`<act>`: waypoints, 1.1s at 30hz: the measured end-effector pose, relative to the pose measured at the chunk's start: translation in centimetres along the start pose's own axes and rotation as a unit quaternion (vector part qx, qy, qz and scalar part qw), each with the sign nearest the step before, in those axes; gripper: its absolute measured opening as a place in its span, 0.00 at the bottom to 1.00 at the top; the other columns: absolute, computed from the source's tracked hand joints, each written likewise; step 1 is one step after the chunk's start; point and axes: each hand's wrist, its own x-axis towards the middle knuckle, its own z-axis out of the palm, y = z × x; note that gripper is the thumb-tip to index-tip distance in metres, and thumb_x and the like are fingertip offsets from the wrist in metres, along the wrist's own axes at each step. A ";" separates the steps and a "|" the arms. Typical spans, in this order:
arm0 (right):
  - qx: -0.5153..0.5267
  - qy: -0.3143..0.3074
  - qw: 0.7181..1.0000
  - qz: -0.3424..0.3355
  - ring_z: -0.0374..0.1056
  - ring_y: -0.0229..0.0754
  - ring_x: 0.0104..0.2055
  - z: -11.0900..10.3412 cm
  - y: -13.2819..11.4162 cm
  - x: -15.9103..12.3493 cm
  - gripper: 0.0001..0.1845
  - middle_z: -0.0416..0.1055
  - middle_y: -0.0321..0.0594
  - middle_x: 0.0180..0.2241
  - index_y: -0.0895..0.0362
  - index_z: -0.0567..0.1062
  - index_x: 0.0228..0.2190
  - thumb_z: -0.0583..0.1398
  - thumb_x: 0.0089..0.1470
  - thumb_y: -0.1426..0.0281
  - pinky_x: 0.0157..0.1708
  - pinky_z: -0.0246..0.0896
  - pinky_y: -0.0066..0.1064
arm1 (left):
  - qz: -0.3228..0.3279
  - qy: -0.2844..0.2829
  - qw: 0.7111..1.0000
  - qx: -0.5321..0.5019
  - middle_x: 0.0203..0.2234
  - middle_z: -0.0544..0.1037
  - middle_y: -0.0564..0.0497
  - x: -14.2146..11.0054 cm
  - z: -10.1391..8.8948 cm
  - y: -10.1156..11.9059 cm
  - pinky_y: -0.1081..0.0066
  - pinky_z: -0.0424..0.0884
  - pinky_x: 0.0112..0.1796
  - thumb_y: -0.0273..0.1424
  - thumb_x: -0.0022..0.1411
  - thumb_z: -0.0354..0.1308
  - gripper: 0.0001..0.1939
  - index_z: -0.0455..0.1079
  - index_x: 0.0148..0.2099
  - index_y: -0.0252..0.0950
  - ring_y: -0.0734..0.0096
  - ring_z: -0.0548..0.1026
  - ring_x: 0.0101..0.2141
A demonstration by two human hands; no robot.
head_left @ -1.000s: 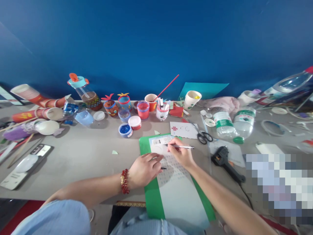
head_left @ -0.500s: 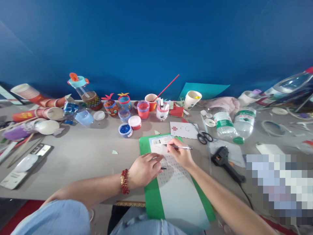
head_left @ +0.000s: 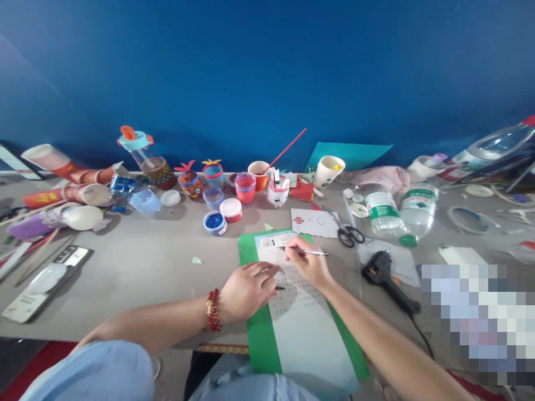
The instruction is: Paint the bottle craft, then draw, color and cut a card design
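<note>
My right hand (head_left: 307, 262) is closed round a slim pen (head_left: 307, 252), its tip at the upper part of a white printed sheet (head_left: 311, 345). A label with a barcode (head_left: 271, 243) lies under the pen's tip. My left hand (head_left: 248, 289) lies over the sheet's left side with fingers curled. From beneath it sticks a thin black piece (head_left: 280, 288) that looks like a pen cap; the rest is hidden. Beneath the white sheet is a larger green sheet (head_left: 263, 348), at the table's front edge. A bead bracelet circles my left wrist.
Blue paint (head_left: 215, 221), decorated cups (head_left: 191, 185) and a pen-filled cup (head_left: 278, 195) stand behind the sheets. Scissors (head_left: 351, 235), a black glue gun (head_left: 388, 281) and plastic bottles (head_left: 382, 209) are to the right. A phone (head_left: 48, 284) and paper cups (head_left: 62, 195) lie left.
Both hands and the pen stay almost in place. The whole view has shifted very slightly.
</note>
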 end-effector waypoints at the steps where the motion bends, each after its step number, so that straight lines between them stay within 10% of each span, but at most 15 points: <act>1: 0.001 -0.001 1.000 0.000 0.63 0.36 0.24 0.0 0.0 0.0 0.09 0.69 0.33 0.23 0.54 0.68 0.26 0.55 0.59 0.71 0.25 0.57 0.26 | 0.000 0.002 1.000 0.000 0.54 0.74 0.45 0.0 0.0 0.0 0.62 0.72 0.51 0.32 0.70 0.50 0.10 0.71 0.42 0.33 0.61 0.71 0.53; 33: 0.047 -0.030 0.998 0.015 0.57 0.35 0.21 -0.1 -0.7 -0.2 0.08 0.65 0.32 0.19 0.55 0.67 0.22 0.55 0.52 0.73 0.22 0.51 0.26 | -0.002 -0.001 1.000 0.001 0.56 0.73 0.46 -0.3 0.7 -0.1 0.62 0.72 0.51 0.34 0.70 0.51 0.11 0.71 0.42 0.34 0.61 0.70 0.55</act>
